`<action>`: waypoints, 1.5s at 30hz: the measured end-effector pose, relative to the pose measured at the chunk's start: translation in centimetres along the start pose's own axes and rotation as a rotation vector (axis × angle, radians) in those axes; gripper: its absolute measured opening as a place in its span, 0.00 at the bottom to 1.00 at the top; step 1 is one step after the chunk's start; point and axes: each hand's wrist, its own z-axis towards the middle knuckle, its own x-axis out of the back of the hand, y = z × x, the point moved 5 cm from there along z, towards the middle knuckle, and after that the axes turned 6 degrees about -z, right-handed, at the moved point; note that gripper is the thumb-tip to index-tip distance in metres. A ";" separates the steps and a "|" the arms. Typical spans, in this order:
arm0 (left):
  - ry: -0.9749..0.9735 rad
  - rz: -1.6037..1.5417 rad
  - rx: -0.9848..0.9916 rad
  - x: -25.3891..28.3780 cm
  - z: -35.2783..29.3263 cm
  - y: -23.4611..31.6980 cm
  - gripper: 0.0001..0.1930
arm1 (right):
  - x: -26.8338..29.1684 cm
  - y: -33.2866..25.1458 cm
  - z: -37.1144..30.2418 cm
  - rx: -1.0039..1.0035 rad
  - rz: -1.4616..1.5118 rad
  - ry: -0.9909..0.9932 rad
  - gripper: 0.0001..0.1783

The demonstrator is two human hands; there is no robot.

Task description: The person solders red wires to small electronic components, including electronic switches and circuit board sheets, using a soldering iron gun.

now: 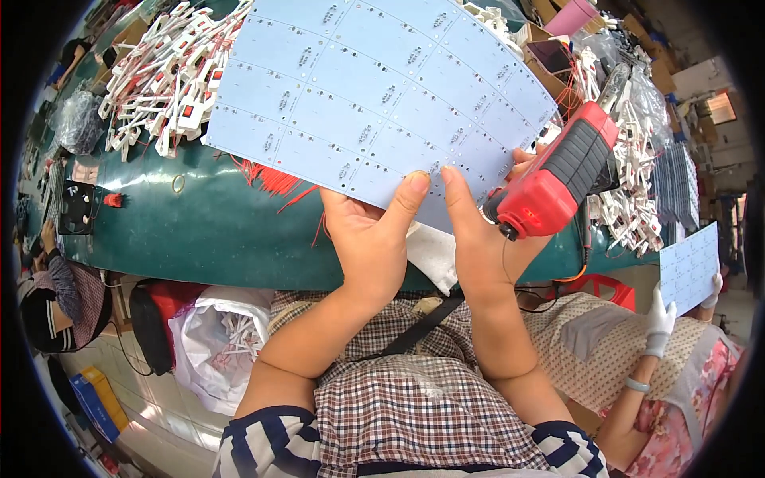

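Observation:
A large pale-blue circuit board panel [343, 103], printed in a grid of small boards, is held up tilted over the green table. My left hand [370, 239] grips its lower edge, thumb on the face and fingers behind. My right hand [486, 239] pinches the same edge close beside, its thumb also on the face. A red and black hand tool [562, 171] overlaps my right hand and hides part of it; whether the hand touches it I cannot tell. Red wires [275, 177] show below the panel, and a white cloth-like piece [434, 259] sits between my wrists.
White switch pieces with red rockers and wires [171, 88] are heaped at the left, with another heap [629, 191] at the right. A small black fan [77, 207] stands on the green table [215, 231]. At right, a co-worker's gloved hands [660, 323] hold a similar panel [687, 269].

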 end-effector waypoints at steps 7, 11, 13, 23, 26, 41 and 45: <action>0.000 0.030 -0.025 -0.1 -0.3 0.0 0.25 | -0.2 0.5 -0.2 -0.073 0.120 0.082 0.38; 0.013 0.030 -0.021 0.0 -0.3 -0.2 0.25 | -0.1 0.4 -0.1 0.008 -0.053 0.003 0.46; 0.016 0.037 -0.031 0.0 -0.3 -0.2 0.25 | -0.1 0.6 -0.1 -0.028 0.030 -0.031 0.45; -0.016 0.019 -0.055 -0.6 -0.5 -0.3 0.19 | -0.2 1.3 0.1 -0.159 0.237 0.049 0.45; 0.008 0.013 -0.093 -0.7 -0.6 -0.4 0.15 | -0.2 1.5 0.1 -0.307 0.322 0.032 0.46; -0.022 0.046 -0.066 -1.2 -0.6 -0.8 0.12 | 0.6 2.4 0.0 -0.462 0.307 0.067 0.40; 0.000 0.060 -0.016 -0.8 0.4 -1.0 0.20 | 2.1 2.9 0.1 -0.249 0.241 0.099 0.33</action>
